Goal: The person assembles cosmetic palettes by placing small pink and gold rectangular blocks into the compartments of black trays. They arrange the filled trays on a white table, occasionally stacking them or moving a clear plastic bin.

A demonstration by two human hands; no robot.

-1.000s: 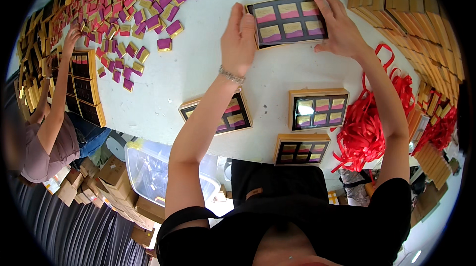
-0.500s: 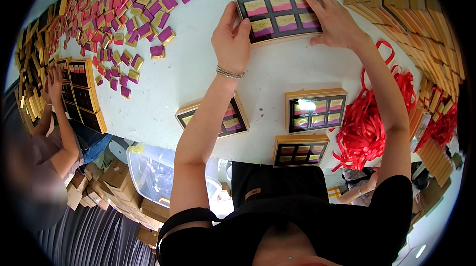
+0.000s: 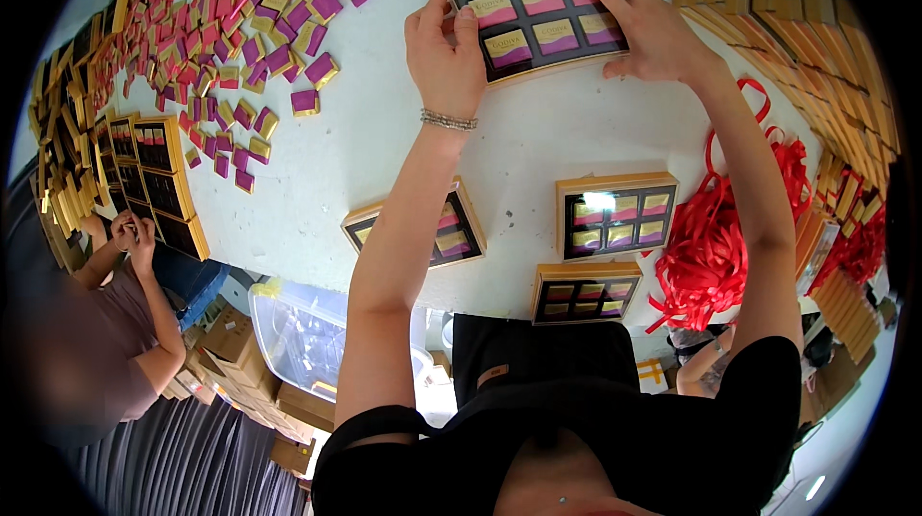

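Note:
A shallow chocolate box (image 3: 557, 62) with a dark tray and gold-coloured sides lies at the far middle of the white table. Several pink, purple and gold wrapped squares show through its glossy top. My left hand (image 3: 447, 55) grips its left end, thumb on the upper corner. At the other end, my right hand (image 3: 658, 36) closes round the box, with fingers over the top and thumb at the near edge. Nearer to me are three similar filled boxes: one (image 3: 471, 261) partly behind my left forearm, another (image 3: 617, 184) to the right, and a third (image 3: 586, 273) at the table edge.
Loose wrapped chocolates (image 3: 279, 60) spread over the far left. Red ribbon (image 3: 701, 247) is heaped beside my right forearm, below stacked boxes (image 3: 778, 26). At left, a co-worker's hands (image 3: 134, 233) are near dark-trayed boxes (image 3: 173, 189). A clear plastic bin (image 3: 298, 333) stands below the table.
My hands and the held box have shifted slightly farther away. The co-worker's hands have come back from the boxes and together.

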